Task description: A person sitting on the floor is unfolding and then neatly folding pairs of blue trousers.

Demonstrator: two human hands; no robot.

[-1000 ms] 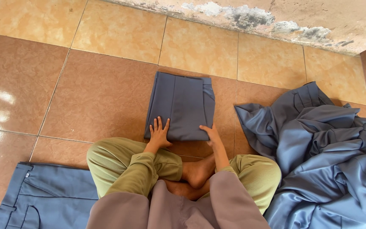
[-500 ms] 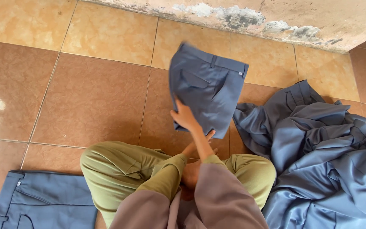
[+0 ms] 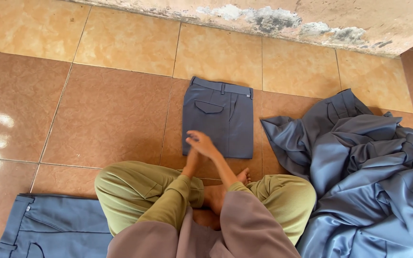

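Observation:
A folded pair of grey-blue trousers [image 3: 225, 119] lies flat on the tiled floor in front of my crossed legs, back pocket and waistband facing up. My right hand [image 3: 205, 143] hovers over its near left corner with the fingers apart and nothing in them. My left hand [image 3: 190, 160] sits just under and behind the right one, mostly hidden by it; only the wrist and the edge of the hand show. Neither hand visibly grips the cloth.
A loose heap of grey-blue garments [image 3: 369, 172] lies to my right, touching my knee. Another pair of blue trousers [image 3: 48, 229] lies flat at the lower left. A stained wall base [image 3: 273, 19] runs along the far side of the tiles.
The folded trousers were under both hands, then lifted and turned over. Now they lie flat a bit farther away, pocket side up, and the hands have come off them.

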